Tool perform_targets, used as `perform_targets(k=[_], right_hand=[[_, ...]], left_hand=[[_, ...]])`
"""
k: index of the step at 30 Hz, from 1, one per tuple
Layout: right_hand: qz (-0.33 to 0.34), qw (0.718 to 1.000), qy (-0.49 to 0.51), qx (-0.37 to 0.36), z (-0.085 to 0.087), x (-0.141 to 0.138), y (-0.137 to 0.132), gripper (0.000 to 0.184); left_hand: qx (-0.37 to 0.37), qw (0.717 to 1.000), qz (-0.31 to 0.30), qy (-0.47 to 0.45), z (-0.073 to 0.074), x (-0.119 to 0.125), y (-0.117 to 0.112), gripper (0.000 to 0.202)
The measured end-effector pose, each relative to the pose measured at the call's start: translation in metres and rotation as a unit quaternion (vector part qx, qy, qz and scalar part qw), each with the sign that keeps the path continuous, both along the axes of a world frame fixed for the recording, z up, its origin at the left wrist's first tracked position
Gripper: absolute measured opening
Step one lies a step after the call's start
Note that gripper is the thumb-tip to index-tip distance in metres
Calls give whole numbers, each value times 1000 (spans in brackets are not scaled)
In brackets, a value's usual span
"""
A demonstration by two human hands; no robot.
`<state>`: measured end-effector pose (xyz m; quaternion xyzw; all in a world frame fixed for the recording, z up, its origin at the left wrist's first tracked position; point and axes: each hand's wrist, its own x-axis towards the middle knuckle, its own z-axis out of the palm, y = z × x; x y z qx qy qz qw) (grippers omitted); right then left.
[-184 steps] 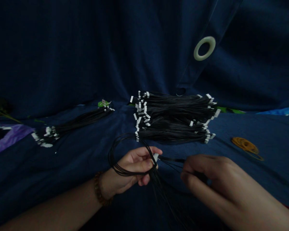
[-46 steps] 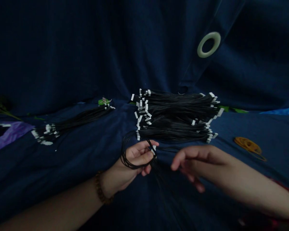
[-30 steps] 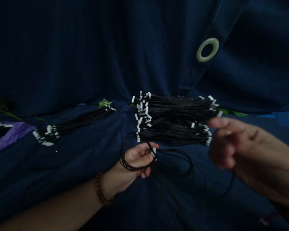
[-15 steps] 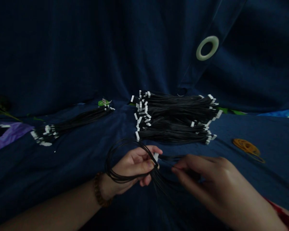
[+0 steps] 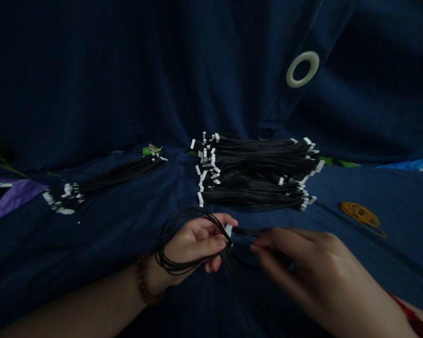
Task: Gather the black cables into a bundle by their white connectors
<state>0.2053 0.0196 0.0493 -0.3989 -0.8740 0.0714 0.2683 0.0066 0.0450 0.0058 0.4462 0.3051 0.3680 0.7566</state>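
My left hand (image 5: 193, 244) is closed on a looped bundle of thin black wires (image 5: 172, 234) with a white connector at its thumb tip. The loop curls round the back of that hand. My right hand (image 5: 303, 267) sits just to the right, fingers pinched on black wire strands that run from the left hand. Beyond both hands lies a big stack of black wires with white connectors (image 5: 254, 173). A smaller bundle of the same wires (image 5: 105, 180) lies to the left.
Everything rests on dark blue cloth (image 5: 91, 244) that rises as a curtain behind, with a pale ring eyelet (image 5: 302, 69). Orange rubber bands (image 5: 359, 213) lie at the right. Purple and white fabric (image 5: 7, 197) shows at the left edge.
My right hand swung out to the right about a second ago, pulling wire, then came back beside the left hand. The loop round my left hand has grown a little.
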Motion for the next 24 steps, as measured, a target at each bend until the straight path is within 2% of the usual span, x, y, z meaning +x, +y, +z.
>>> perform_targets(k=[9, 24], right_hand=[[26, 989, -28, 142, -5, -1, 0, 17], [31, 988, -72, 133, -10, -5, -3, 14]], left_hand=[[5, 999, -5, 41, 0, 0, 1, 39], [11, 998, -26, 51, -1, 0, 0, 36]])
